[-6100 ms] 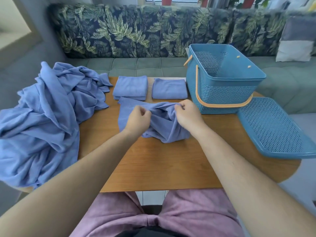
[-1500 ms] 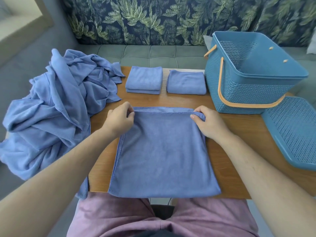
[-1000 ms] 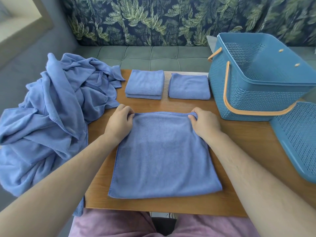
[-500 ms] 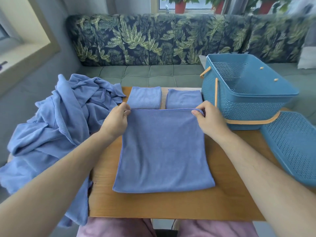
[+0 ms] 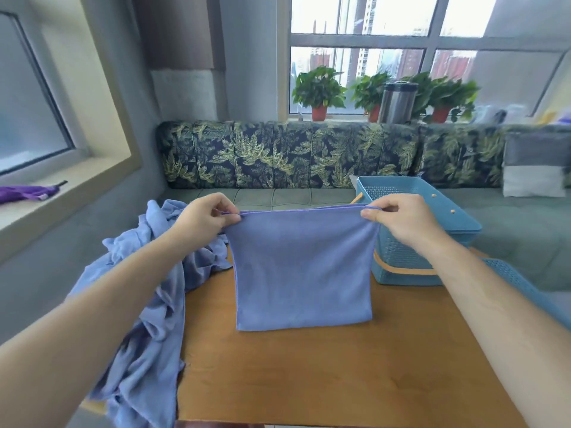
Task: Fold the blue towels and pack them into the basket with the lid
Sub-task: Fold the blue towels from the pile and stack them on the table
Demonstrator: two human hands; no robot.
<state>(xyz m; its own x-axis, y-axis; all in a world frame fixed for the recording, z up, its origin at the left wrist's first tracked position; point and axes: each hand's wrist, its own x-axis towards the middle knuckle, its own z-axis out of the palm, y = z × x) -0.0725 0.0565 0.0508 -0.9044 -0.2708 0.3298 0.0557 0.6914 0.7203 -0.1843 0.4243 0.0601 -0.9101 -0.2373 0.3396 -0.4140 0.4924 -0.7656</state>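
Here, soft rectangular towel (image 5: 301, 270); perforated plastic basket (image 5: 401, 251).

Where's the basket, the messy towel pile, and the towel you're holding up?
basket (image 5: 391, 261): head view, its holey front wall.
towel pile (image 5: 151, 359): head view, lower part of the heap.
held towel (image 5: 302, 267): head view, middle of the hanging cloth.

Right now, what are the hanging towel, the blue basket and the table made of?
The towel looks like soft, matte fabric, maybe microfibre: fuzzy surface, stitched hem, hangs limp. The basket looks like hard moulded plastic: dull sheen, rows of tiny holes. The table looks like smooth varnished wood, or wood-look laminate: orange-brown grain, soft shine.
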